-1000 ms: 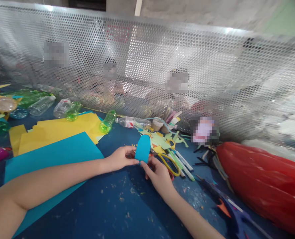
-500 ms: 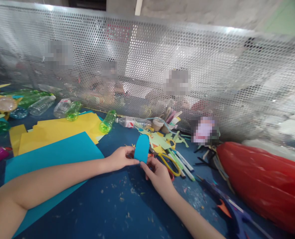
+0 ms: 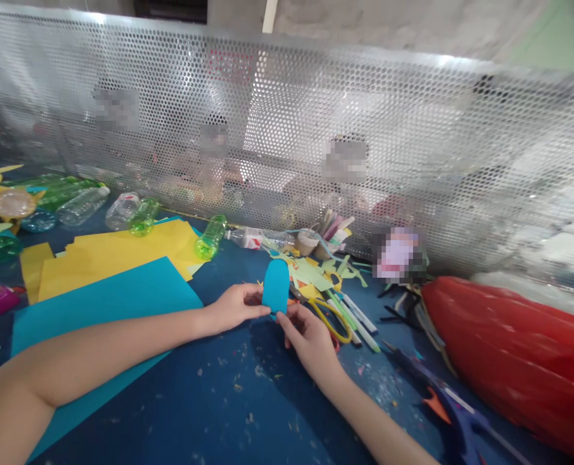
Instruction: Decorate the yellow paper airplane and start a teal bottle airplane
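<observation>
Blue paper piece [image 3: 276, 287], held up between both hands over the table [image 3: 170, 426], rounded end uppermost, in front of the paper scraps [image 3: 316, 274]. Left hand [image 3: 236, 307] pinched narrow on the lower left edge, thumb in front; right hand [image 3: 309, 332] pinched at the lower right, thumb against the bottom edge, other fingers curled and partly hidden.

Judging by the outline, shaping of the rounded end already done. No mark or attachment visible on the facing side. Amount of work left: cannot tell from this view. Folded, layered or single: cannot tell either.

Counted: one piece in hand. One large blue sheet [image 3: 122, 297], partly covered by the left forearm. Several yellow sheets [image 3: 117, 252] behind it, overlapping, exact number unclear. Two small green bottles [image 3: 211, 237] near those. Two clear bottles with red labels [image 3: 252, 237], one plain clear bottle [image 3: 82, 205], then a jumble of more bottles at far left, not countable. One pair of yellow-handled scissors [image 3: 323, 302] just beside the right hand. About four markers [image 3: 359, 314] next to it. Two cups [image 3: 306, 242] below the mesh screen [image 3: 287, 123]. One red bag [image 3: 505, 355] at right.
</observation>
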Tool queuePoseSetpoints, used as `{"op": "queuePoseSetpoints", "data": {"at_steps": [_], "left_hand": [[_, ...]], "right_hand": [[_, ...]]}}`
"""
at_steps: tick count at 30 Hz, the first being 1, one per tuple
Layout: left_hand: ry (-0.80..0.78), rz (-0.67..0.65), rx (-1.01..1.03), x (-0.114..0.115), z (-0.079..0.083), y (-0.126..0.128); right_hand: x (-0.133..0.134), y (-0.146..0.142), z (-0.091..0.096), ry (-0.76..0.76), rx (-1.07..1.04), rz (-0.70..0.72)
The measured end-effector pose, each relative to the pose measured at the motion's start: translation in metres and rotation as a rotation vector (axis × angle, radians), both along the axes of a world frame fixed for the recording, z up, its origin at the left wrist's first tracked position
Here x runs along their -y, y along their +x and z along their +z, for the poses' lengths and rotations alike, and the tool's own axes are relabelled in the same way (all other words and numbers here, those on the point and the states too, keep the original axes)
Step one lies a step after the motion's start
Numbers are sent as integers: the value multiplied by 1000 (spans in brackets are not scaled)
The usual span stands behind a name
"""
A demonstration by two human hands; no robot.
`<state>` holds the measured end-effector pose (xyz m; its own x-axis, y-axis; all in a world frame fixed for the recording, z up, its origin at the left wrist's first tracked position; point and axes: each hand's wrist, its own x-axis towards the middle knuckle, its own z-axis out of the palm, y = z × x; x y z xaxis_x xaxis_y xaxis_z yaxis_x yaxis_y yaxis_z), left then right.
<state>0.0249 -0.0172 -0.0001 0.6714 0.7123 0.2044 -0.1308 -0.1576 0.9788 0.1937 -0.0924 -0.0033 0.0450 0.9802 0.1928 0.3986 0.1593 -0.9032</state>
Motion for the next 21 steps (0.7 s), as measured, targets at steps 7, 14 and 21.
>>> {"op": "queuePoseSetpoints", "data": {"at_steps": [7,14,21], "left_hand": [[-17,22,-18,1,4,1],[17,139,-116,0,1,1],[-26,111,-68,0,2,2]], "right_hand": [[1,1,-1,12,25,-32],[1,0,0,16,-8,-58],[1,-1,2,47,-30,-71]]}}
